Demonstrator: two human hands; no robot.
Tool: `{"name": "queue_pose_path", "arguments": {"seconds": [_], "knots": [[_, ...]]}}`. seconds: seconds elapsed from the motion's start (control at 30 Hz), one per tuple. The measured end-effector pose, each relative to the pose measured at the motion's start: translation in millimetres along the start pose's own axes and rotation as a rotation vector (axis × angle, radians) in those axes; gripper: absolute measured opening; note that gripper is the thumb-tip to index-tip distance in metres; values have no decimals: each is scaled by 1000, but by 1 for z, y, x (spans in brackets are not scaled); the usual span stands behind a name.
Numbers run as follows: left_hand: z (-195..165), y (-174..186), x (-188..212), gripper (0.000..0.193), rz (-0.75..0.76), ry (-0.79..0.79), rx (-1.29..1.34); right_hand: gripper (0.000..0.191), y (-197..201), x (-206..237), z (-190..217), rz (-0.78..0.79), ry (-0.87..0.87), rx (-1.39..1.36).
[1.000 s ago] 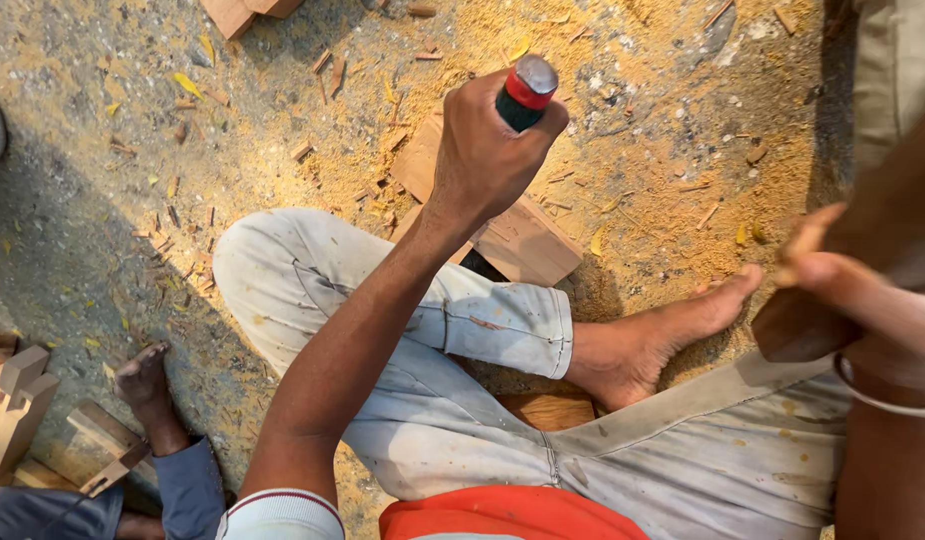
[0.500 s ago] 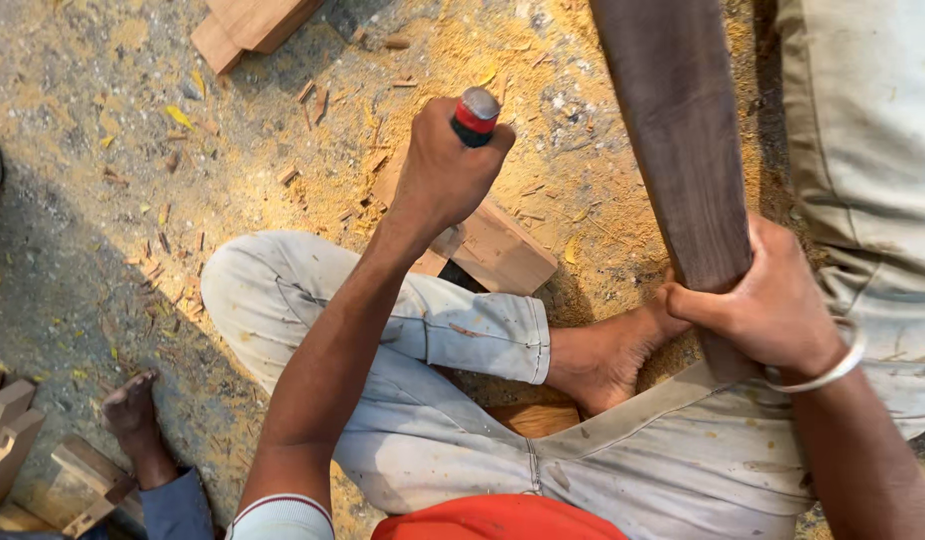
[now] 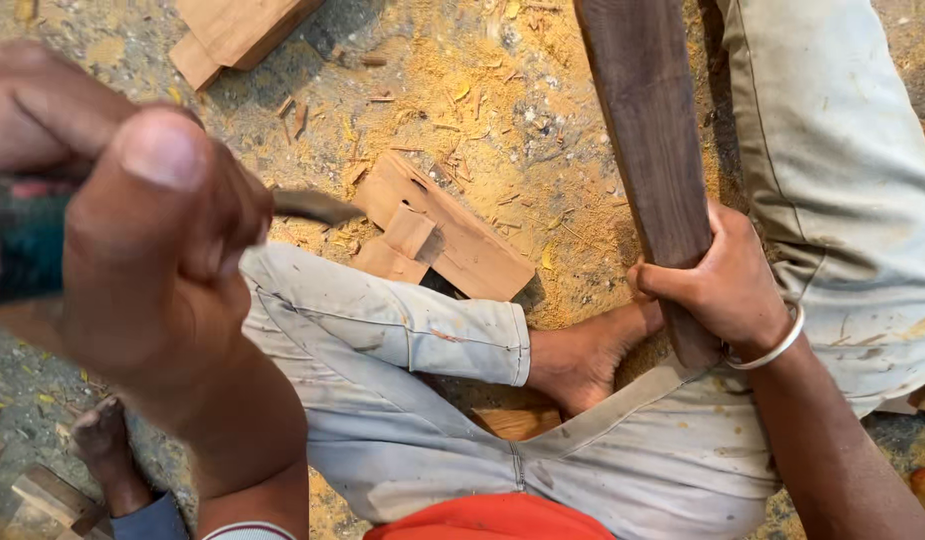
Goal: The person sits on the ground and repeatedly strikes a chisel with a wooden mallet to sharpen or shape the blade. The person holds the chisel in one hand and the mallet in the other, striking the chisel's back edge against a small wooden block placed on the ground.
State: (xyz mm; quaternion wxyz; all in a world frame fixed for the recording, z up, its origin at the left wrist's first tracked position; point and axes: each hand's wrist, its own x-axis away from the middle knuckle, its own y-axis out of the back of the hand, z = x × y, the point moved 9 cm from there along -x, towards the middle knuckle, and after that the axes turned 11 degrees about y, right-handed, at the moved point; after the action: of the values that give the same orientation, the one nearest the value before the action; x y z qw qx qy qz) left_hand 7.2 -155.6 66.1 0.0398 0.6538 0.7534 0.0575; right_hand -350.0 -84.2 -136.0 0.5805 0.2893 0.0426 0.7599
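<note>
My left hand (image 3: 152, 250) is raised close to the camera, large and blurred. It is closed around a tool with a red and dark handle (image 3: 12, 250), and a dark metal blade (image 3: 317, 207) sticks out to the right. My right hand (image 3: 722, 285), with a silver bangle (image 3: 774, 350) on the wrist, grips the lower end of a long dark wooden plank (image 3: 647, 150). The plank stands up from beside my bare foot (image 3: 582, 360). I sit cross-legged in pale trousers (image 3: 402, 330).
Notched light wooden blocks (image 3: 442, 235) lie on the sawdust-covered ground (image 3: 502, 110) in front of my knee. Another light block (image 3: 232, 35) lies at the top left. Another person's foot (image 3: 107, 450) and some wood offcuts (image 3: 42, 495) are at the lower left.
My left hand has come up from over the notched blocks toward the camera with the tool. My right hand has taken hold of the dark plank and keeps its grip.
</note>
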Motion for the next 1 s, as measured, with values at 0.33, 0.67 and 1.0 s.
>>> {"name": "queue_pose_path", "arguments": {"seconds": [0.33, 0.67, 1.0], "knots": [[148, -36, -16, 38, 376, 17, -633, 37, -2, 5, 0, -44, -21, -97], [277, -75, 36, 55, 829, 124, -1523, 36, 2, 12, 12, -70, 36, -76], [186, -41, -8, 44, 292, -52, -773, 32, 4, 17, 24, -66, 27, -92]]}}
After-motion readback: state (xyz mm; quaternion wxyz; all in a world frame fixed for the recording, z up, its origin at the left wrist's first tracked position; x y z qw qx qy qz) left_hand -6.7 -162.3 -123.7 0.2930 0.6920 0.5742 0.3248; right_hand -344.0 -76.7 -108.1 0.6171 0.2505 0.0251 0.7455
